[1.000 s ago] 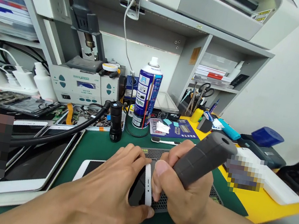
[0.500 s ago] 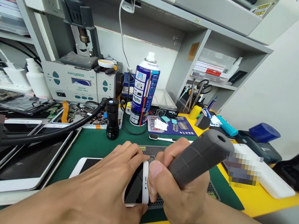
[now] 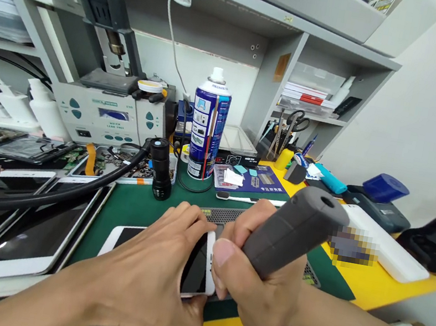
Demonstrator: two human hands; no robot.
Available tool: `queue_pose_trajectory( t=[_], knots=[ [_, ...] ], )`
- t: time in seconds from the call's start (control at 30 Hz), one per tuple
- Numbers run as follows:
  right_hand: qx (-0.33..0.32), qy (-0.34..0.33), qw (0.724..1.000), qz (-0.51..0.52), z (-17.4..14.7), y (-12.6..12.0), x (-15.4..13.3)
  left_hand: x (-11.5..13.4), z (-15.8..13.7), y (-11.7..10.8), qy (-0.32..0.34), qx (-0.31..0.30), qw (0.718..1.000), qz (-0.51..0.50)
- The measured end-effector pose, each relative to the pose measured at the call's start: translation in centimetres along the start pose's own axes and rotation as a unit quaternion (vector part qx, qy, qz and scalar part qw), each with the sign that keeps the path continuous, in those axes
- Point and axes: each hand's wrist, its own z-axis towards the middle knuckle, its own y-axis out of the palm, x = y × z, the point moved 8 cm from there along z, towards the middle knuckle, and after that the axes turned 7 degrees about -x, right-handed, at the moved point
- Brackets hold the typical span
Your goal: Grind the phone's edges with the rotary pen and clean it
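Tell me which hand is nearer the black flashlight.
Left. The left hand holds the white-framed device, in front of the flashlight; the right hand, gripping a gray handle, is farther off to the right.

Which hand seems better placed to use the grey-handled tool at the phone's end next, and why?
Likely the right hand: it grips the grey handle beside the phone, which the left hand spans, seemingly steadying it.

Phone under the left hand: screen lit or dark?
Dark where visible: the white phone shows black glass, with no lit image, beside the left hand.
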Motion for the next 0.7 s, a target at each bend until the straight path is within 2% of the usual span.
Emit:
queue_pose_trajectory(
  t=[0.27,0.43,0.6,0.7],
  knots=[
    [-0.012,-0.005,1.000,0.009,0.03,0.12,-0.13,-0.07,-0.14,0.29,0.011,0.015,1.000,0.001],
    [0.020,-0.020,1.000,0.010,0.07,-0.28,-0.04,0.12,-0.14,0.21,0.006,0.006,1.000,-0.005],
    [0.024,-0.026,0.999,0.017,0.06,-0.42,0.23,0.23,-0.22,0.07,-0.003,-0.012,1.000,0.001],
    [0.032,-0.035,0.999,0.020,0.10,-0.70,0.45,0.35,-0.29,-0.12,0.003,0.002,1.000,0.004]
  ],
)
